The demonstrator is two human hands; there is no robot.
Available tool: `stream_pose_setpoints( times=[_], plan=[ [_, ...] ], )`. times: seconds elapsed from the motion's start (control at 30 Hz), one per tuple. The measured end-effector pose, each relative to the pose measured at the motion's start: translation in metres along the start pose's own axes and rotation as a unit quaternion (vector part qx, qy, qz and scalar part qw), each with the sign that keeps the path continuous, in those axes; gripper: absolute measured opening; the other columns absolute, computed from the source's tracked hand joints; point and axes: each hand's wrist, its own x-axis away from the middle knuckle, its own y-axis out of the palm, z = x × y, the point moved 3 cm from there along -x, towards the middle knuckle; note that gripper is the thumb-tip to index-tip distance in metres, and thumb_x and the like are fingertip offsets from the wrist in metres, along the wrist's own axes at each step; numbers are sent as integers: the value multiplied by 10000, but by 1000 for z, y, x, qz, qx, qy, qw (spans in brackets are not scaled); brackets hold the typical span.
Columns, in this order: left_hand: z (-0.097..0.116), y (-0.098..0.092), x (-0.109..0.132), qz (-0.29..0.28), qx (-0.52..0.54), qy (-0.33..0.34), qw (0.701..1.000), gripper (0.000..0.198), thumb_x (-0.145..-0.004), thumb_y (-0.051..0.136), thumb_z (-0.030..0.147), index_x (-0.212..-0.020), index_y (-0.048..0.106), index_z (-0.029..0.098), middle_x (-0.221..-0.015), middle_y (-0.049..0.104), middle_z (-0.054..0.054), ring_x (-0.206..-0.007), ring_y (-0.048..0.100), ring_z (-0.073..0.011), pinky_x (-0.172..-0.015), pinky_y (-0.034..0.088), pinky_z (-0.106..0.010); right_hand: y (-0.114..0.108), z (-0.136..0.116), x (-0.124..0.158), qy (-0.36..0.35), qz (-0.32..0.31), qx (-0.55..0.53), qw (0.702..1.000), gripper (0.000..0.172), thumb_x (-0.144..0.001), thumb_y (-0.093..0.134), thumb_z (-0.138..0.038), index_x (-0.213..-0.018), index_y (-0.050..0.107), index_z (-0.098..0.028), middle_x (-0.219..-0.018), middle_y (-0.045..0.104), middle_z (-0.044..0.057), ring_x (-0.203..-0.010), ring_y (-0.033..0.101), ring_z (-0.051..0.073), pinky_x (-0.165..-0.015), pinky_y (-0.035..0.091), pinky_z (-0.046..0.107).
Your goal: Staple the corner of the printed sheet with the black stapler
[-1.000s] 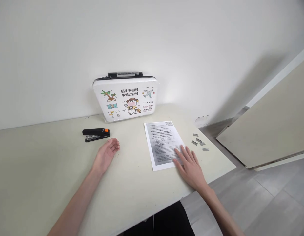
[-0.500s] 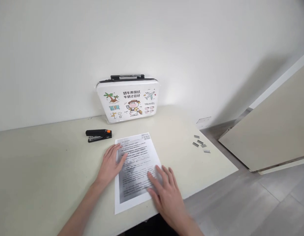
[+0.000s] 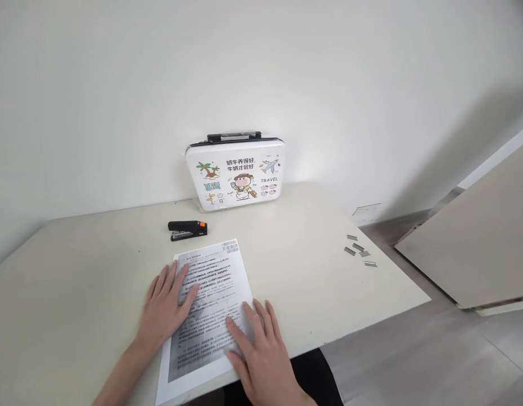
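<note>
Left hand (image 3: 163, 310) and right hand (image 3: 263, 355), fingers released, press the printed white paper sheet (image 3: 210, 285); pushed unevenly, it may crease.

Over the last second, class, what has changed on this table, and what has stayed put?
The paper slid left across the table under the right hand, from near the staples to just in front of the person. The left hand, lying free before, now rests flat on the paper's left edge. The stapler, case and staples stayed put.

White printed sheet (image 3: 208, 304), black-and-orange stapler (image 3: 187, 229), white cartoon-patterned case (image 3: 237, 173).
</note>
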Motion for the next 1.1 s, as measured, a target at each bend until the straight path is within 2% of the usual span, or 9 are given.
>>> stream_pose_setpoints(
  times=[0.1, 0.17, 0.27, 0.37, 0.47, 0.53, 0.7, 0.87, 1.1],
  plan=[
    [-1, -1, 1, 0, -9, 2, 1000, 682, -953, 517, 598, -1556, 497, 279, -1673, 381, -107, -1554, 318, -384, -1256, 212, -601, -13, 14, 8, 0, -26, -2, 1000, 596, -1012, 583, -381, -1584, 423, -416, -1686, 361, 30, -1559, 325, 375, -1137, 521, 626],
    [-1, -1, 0, -1, -9, 6, 1000, 682, -954, 512, 608, -1555, 499, 287, -1669, 389, -110, -1550, 327, -387, -1252, 223, -602, -30, 37, 17, 27, 6, 12, 1000, 593, -1029, 534, -355, -1602, 387, -389, -1722, 270, 38, -1584, 267, 356, -1123, 541, 586],
    [-2, -1, -2, 3, -22, 11, 1000, 687, -959, 476, 627, -1550, 509, 278, -1669, 389, -112, -1546, 336, -385, -1253, 231, -591, -68, 91, 33, 113, 112, 76, 984, 577, -1050, 446, -341, -1615, 338, -380, -1714, 246, 69, -1590, 232, 368, -1156, 453, 667],
    [-1, 0, -4, 5, -46, 13, 999, 717, -965, 423, 643, -1545, 519, 232, -1666, 394, -121, -1544, 344, -375, -1263, 223, -566, -108, 155, 48, 222, 179, 139, 948, 599, -1040, 454, -469, -1606, 350, -302, -1718, 165, 135, -1591, 194, 402, -1169, 398, 676],
    [1, 1, -5, -6, -79, 13, 997, 752, -980, 350, 631, -1557, 502, 174, -1667, 388, -134, -1552, 331, -360, -1268, 221, -549, -138, 212, 51, 296, 197, 152, 922, 781, -987, 504, -604, -1625, 285, -210, -1713, 122, 209, -1595, 129, 438, -1169, 352, 686],
    [2, 1, -5, -13, -99, 11, 995, 764, -983, 314, 628, -1565, 491, 166, -1674, 377, -130, -1556, 326, -351, -1269, 226, -542, -148, 244, 45, 340, 188, 124, 913, 884, -950, 525, -673, -1637, 245, -193, -1705, 158, 230, -1580, 185, 436, -1170, 359, 649],
    [1, 2, -7, -17, -113, 13, 993, 775, -966, 313, 625, -1573, 476, 171, -1672, 385, -119, -1553, 334, -343, -1267, 239, -529, -159, 295, -2, 386, 198, 115, 894, 1018, -835, 611, -733, -1609, 318, -139, -1641, 354, 241, -1498, 369, 397, -1174, 379, 527],
    [1, 5, -8, 5, -106, 22, 994, 794, -964, 292, 632, -1547, 506, 137, -1658, 402, -146, -1547, 336, -362, -1270, 229, -539, -162, 319, -55, 366, 234, 110, 894, 783, -816, 635, -618, -1432, 566, -141, -1442, 597, 202, -1316, 545, 356, -1105, 425, 480],
    [4, 4, -4, 8, -101, 28, 994, 748, -986, 318, 615, -1546, 509, 156, -1661, 403, -129, -1541, 352, -359, -1265, 248, -549, -108, 304, -122, 290, 213, 77, 930, 425, -899, 534, -428, -1198, 710, -182, -1321, 626, 174, -1254, 540, 340, -1034, 459, 489]
  ],
)
